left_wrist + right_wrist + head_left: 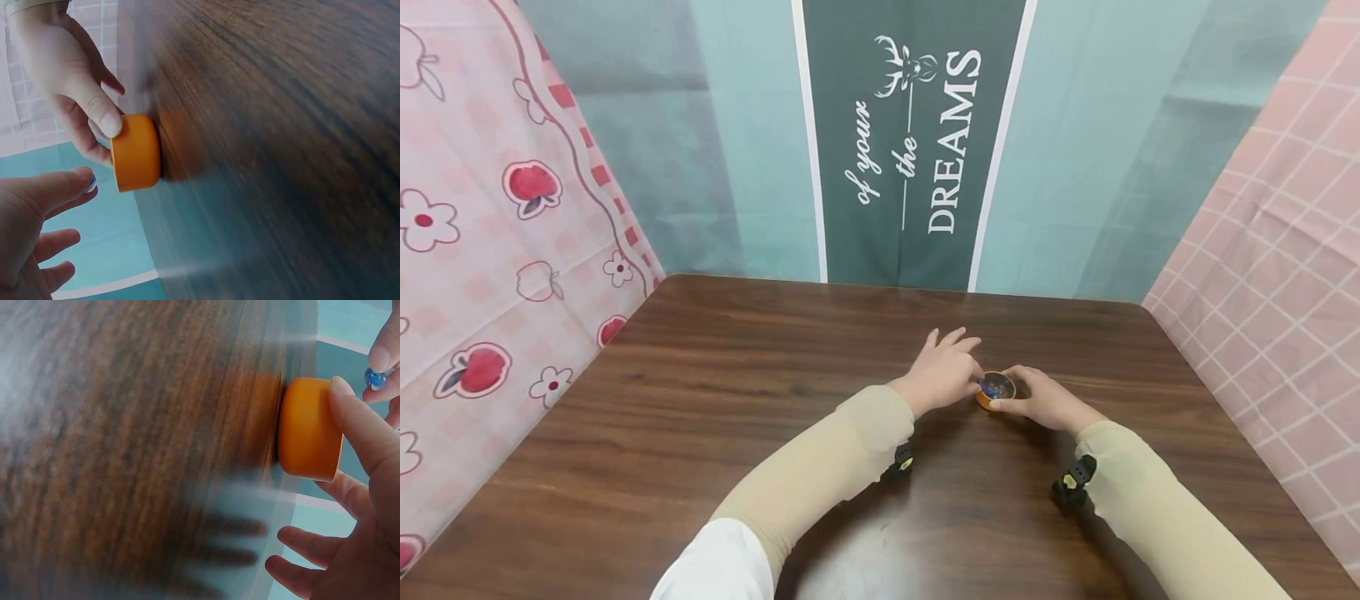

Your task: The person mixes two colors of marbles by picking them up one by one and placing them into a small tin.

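A small round orange cup (309, 428) stands upright on the table, its wall smooth and its opening upward. Several small blue pieces show inside it in the head view. My right hand (1041, 402) grips the cup from the right, with the thumb on the near side and a finger on the far side. Just left of the rim, my left hand (943, 375) pinches a shiny blue marble (375, 379) between thumb and index finger. Its other fingers are spread away from the cup. In the left wrist view, only a sliver of the marble (91, 184) peeks out at the fingertips.
The dark brown wooden table (700, 400) has a glossy surface. Behind it hangs a teal curtain (760, 142) with a dark printed panel. Pink cloths hang along the left and right sides. A small black camera is strapped to each wrist.
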`<state>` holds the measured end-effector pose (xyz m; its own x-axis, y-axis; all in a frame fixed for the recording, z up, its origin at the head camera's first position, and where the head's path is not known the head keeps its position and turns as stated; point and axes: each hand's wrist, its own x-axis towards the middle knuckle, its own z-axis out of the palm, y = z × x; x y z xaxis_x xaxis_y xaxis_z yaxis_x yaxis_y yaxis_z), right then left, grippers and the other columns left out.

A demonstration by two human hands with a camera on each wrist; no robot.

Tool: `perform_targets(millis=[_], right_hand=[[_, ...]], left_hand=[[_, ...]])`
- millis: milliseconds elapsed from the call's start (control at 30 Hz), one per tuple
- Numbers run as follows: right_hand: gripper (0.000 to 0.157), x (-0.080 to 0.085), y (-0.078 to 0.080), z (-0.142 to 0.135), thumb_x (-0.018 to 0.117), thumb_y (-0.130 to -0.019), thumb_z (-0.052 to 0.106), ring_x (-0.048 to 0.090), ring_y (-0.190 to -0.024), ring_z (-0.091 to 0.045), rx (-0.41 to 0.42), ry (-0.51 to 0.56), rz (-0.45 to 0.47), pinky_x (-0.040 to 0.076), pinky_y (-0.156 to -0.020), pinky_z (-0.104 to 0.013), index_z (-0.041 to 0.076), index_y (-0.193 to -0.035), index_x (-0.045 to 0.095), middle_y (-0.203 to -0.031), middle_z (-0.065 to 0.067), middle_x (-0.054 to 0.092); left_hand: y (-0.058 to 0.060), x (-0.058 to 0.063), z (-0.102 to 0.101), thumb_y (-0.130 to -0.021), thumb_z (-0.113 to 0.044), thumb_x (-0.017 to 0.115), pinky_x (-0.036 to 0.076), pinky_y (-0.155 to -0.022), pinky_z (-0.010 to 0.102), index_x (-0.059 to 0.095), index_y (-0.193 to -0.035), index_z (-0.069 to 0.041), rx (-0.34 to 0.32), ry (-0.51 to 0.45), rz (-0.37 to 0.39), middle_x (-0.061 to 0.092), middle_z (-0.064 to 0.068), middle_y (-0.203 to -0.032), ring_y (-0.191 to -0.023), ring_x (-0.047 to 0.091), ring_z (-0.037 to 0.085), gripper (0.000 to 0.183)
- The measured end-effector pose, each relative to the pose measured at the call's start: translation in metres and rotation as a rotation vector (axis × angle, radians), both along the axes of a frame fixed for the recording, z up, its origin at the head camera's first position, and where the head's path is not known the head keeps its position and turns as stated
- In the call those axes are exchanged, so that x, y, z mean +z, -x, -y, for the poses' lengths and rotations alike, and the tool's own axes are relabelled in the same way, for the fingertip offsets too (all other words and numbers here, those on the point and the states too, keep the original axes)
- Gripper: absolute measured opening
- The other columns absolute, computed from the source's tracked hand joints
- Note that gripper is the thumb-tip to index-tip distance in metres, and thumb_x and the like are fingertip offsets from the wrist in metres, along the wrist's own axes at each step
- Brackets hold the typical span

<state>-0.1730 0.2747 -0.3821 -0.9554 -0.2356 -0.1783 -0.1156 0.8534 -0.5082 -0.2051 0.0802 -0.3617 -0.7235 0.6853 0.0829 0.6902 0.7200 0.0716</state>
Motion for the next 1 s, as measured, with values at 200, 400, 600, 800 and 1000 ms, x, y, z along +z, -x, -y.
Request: perform_targets(millis=[200, 400, 600, 800, 1000], right_hand=[[0.069, 0.003, -0.001, 0.002, 0.067, -0.083, 0.046, 0.044, -0.115, -0.044, -0.009, -0.004, 0.011, 0.036, -0.092, -0.060, -0.004, -0.127, 0.047, -0.126, -0.028, 0.046], [0.071, 0.005, -0.001, 0.003, 0.067, -0.083, 0.044, 0.041, -0.117, -0.046, 0.001, -0.013, -0.003, 0.034, -0.093, -0.061, -0.006, -0.129, 0.045, -0.128, -0.031, 0.043], [0.071, 0.004, -0.003, 0.004, 0.066, -0.084, 0.044, 0.042, -0.117, -0.046, -0.013, -0.019, -0.006, 0.035, -0.092, -0.060, -0.006, -0.129, 0.045, -0.129, -0.031, 0.042], [0.070, 0.002, -0.002, 0.004, 0.066, -0.084, 0.045, 0.042, -0.117, -0.046, 0.002, -0.022, -0.020, 0.036, -0.092, -0.060, -0.004, -0.129, 0.047, -0.128, -0.030, 0.044], [0.070, 0.001, -0.001, 0.000, 0.066, -0.083, 0.046, 0.039, -0.120, -0.047, -0.004, -0.027, -0.024, 0.033, -0.094, -0.062, -0.003, -0.129, 0.047, -0.131, -0.031, 0.042]], left_hand=[[0.001, -0.002, -0.006, -0.088, -0.039, 0.064, 0.019, -0.108, 0.051, 0.071, -0.109, -0.033, 0.004, 0.011, 0.007, 0.039, -0.004, -0.144, -0.138, 0.022, 0.022, 0.023], [0.004, -0.004, -0.011, -0.087, -0.039, 0.064, 0.021, -0.107, 0.051, 0.071, -0.108, -0.033, 0.003, 0.002, -0.006, 0.041, -0.005, -0.143, -0.137, 0.025, 0.021, 0.023], [0.004, -0.006, -0.014, -0.087, -0.040, 0.064, 0.019, -0.108, 0.051, 0.071, -0.109, -0.033, 0.001, 0.007, -0.020, 0.042, -0.005, -0.142, -0.136, 0.027, 0.021, 0.024], [0.006, -0.009, -0.014, -0.088, -0.042, 0.061, 0.020, -0.108, 0.051, 0.067, -0.115, -0.034, 0.016, 0.029, -0.021, 0.040, -0.006, -0.143, -0.136, 0.028, 0.020, 0.028], [0.007, -0.009, -0.009, -0.089, -0.042, 0.061, 0.018, -0.108, 0.052, 0.067, -0.117, -0.032, 0.021, 0.006, 0.002, 0.042, -0.004, -0.143, -0.136, 0.028, 0.020, 0.031]])
